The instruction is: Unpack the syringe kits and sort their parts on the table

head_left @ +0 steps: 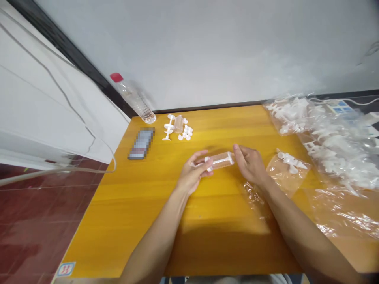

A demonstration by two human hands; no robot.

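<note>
A large clear plastic syringe (221,161) with a white part inside its far end lies almost level above the wooden table. My left hand (194,170) is closed around its white flanged end, thumb on top. Close to the syringe's other end, my right hand (248,161) has its fingers curled in and its thumb pressed to them. Whatever those fingers pinch is hidden. Under my right wrist lies a crumpled clear wrapper (255,197). To its right is a small clear bag (288,167) with white plastic parts on it.
White plungers (169,128), a clear barrel (178,124) and several small white caps (186,132) lie at the back left. Nearby are a phone (141,144) and a red-capped water bottle (134,99). Large bags of white parts (340,150) cover the table's right side.
</note>
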